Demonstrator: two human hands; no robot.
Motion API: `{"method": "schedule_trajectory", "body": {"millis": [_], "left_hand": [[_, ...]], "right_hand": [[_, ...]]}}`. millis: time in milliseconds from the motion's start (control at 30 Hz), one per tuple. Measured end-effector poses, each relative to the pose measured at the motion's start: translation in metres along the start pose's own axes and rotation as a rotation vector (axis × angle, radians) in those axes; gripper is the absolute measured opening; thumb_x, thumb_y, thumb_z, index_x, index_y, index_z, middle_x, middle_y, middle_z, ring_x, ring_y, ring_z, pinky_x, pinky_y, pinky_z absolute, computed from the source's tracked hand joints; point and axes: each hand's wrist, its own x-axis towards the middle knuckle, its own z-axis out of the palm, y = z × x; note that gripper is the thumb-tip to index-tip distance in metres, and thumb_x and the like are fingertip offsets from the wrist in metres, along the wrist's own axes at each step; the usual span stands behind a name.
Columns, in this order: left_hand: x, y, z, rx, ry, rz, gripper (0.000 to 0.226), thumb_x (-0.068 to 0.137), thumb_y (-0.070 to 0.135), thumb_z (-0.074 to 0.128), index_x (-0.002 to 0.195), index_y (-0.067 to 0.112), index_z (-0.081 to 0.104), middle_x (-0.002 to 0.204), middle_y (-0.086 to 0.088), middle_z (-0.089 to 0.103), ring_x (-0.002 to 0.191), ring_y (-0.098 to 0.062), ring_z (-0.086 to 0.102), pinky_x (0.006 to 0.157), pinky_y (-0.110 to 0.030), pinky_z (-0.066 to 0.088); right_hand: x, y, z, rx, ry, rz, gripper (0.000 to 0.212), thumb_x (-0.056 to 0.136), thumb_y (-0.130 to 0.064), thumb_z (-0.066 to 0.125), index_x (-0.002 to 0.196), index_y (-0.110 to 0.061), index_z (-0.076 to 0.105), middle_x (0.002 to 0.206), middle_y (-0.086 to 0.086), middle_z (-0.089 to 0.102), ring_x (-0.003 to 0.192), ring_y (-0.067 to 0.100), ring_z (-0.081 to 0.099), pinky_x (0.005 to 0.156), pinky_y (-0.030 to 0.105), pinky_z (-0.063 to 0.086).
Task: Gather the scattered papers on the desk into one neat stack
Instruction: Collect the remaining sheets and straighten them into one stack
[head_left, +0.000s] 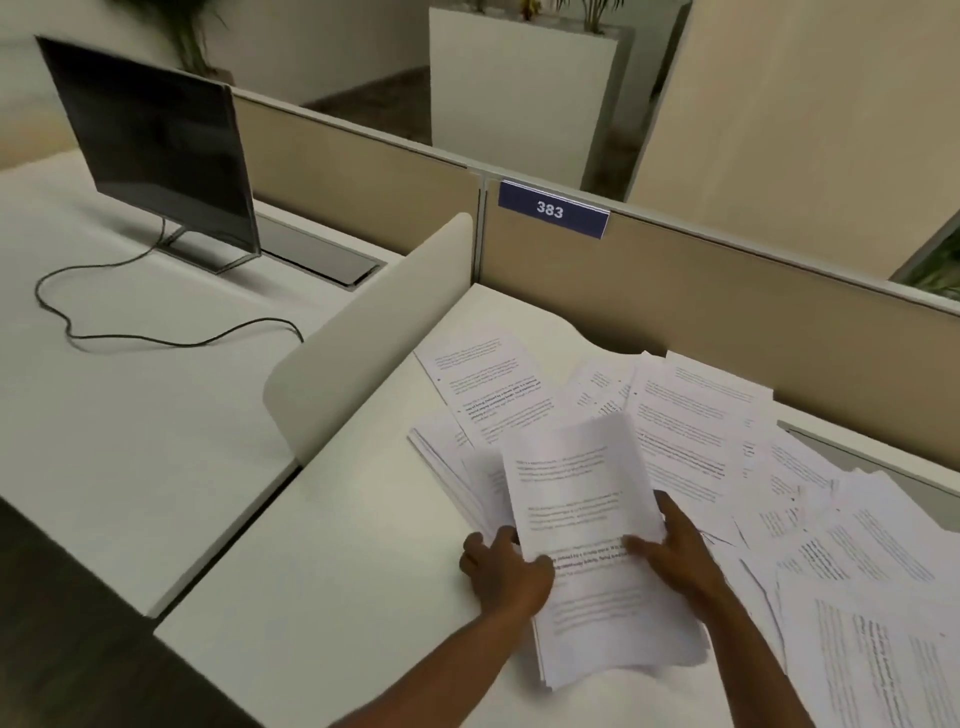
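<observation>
Hands (506, 569) gripping flat white paper sheaf (597, 519)

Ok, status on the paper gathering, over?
Left hand and right hand both gripping the gathered stack. Loose sheets still spread to its right and behind. Nothing blocking.

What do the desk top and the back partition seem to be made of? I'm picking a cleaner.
Desk top: probably white laminate, matte, smooth and even with a faint sheen. Back partition: likely beige fabric or laminate panel in a pale metal frame; too blurred to tell which.
</observation>
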Motion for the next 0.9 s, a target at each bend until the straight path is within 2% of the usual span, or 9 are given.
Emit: {"method": "schedule_trajectory", "body": {"millis": [67, 133, 267, 367, 467, 567, 700, 767, 900], "left_hand": [[0.002, 0.004, 0.004, -0.067, 0.028, -0.029, 0.023, 0.084, 0.027, 0.066, 0.104, 0.026, 0.054, 0.15, -0.008, 0.022, 0.133, -0.026, 0.032, 0.105, -0.031, 0.041], [0.004, 0.003, 0.008, -0.125, 0.046, -0.055, 0.022, 0.084, 0.025, 0.067, 0.103, 0.023, 0.056, 0.148, -0.006, 0.022, 0.125, -0.024, 0.039, 0.102, -0.032, 0.045], [0.002, 0.006, 0.011, -0.181, 0.059, -0.103, 0.024, 0.084, 0.022, 0.067, 0.105, 0.02, 0.055, 0.134, -0.004, 0.031, 0.113, -0.021, 0.046, 0.09, -0.029, 0.049], [0.004, 0.01, 0.006, -0.235, 0.04, -0.151, 0.028, 0.084, 0.021, 0.068, 0.107, 0.021, 0.053, 0.125, -0.002, 0.033, 0.106, -0.021, 0.055, 0.081, -0.027, 0.05], [0.011, 0.005, -0.001, -0.242, 0.057, -0.189, 0.033, 0.078, 0.031, 0.068, 0.107, 0.027, 0.055, 0.118, -0.002, 0.045, 0.098, -0.022, 0.061, 0.087, -0.038, 0.057], [0.017, -0.005, -0.006, -0.213, 0.065, -0.206, 0.037, 0.07, 0.042, 0.065, 0.104, 0.033, 0.056, 0.109, 0.002, 0.062, 0.102, -0.023, 0.061, 0.091, -0.042, 0.056], [0.008, -0.005, -0.013, -0.38, 0.017, -0.15, 0.029, 0.084, 0.015, 0.066, 0.11, 0.023, 0.056, 0.105, 0.0, 0.067, 0.089, -0.015, 0.064, 0.069, -0.02, 0.053], [0.008, -0.012, -0.016, -0.392, 0.029, -0.11, 0.032, 0.087, 0.005, 0.061, 0.111, 0.024, 0.051, 0.105, -0.002, 0.065, 0.087, -0.013, 0.063, 0.063, -0.017, 0.05], [0.014, -0.031, -0.029, -0.427, 0.046, -0.16, 0.051, 0.083, 0.004, 0.068, 0.121, 0.025, 0.042, 0.112, -0.005, 0.063, 0.096, -0.026, 0.064, 0.088, -0.041, 0.057]], "right_hand": [[0.023, 0.0, 0.002, -0.069, -0.005, -0.012, 0.057, 0.073, -0.035, 0.08, 0.122, -0.045, 0.053, 0.121, -0.007, 0.066, 0.108, 0.022, 0.063, 0.095, 0.05, 0.052], [0.039, -0.001, 0.01, -0.189, 0.01, -0.003, 0.056, 0.085, -0.036, 0.075, 0.135, -0.028, 0.051, 0.128, 0.001, 0.063, 0.115, 0.027, 0.06, 0.1, 0.046, 0.048], [0.052, 0.001, 0.04, -0.389, 0.095, 0.028, 0.069, 0.086, -0.044, 0.07, 0.139, -0.008, 0.047, 0.128, 0.018, 0.057, 0.117, 0.035, 0.056, 0.097, 0.044, 0.047], [0.044, -0.004, 0.056, -0.439, 0.174, 0.044, 0.073, 0.082, -0.051, 0.069, 0.138, -0.01, 0.046, 0.127, 0.015, 0.057, 0.115, 0.034, 0.057, 0.094, 0.045, 0.05], [0.031, -0.011, 0.067, -0.337, 0.188, 0.045, 0.07, 0.084, -0.046, 0.07, 0.139, -0.01, 0.045, 0.128, 0.014, 0.059, 0.115, 0.033, 0.058, 0.094, 0.043, 0.049], [0.016, -0.009, 0.079, -0.255, 0.202, 0.038, 0.074, 0.083, -0.044, 0.072, 0.142, -0.011, 0.041, 0.129, 0.012, 0.062, 0.117, 0.035, 0.059, 0.093, 0.043, 0.05], [-0.006, -0.006, 0.094, -0.205, 0.236, 0.047, 0.067, 0.084, -0.033, 0.072, 0.139, -0.01, 0.043, 0.127, 0.014, 0.063, 0.113, 0.035, 0.06, 0.092, 0.042, 0.051], [-0.019, -0.009, 0.101, -0.158, 0.303, -0.027, 0.057, 0.086, -0.031, 0.063, 0.138, -0.012, 0.046, 0.124, 0.011, 0.066, 0.107, 0.032, 0.065, 0.09, 0.041, 0.052], [-0.037, -0.02, 0.105, -0.196, 0.358, -0.402, 0.039, 0.092, -0.03, 0.053, 0.131, -0.029, 0.05, 0.111, -0.006, 0.068, 0.093, 0.012, 0.065, 0.078, 0.027, 0.054]]}}
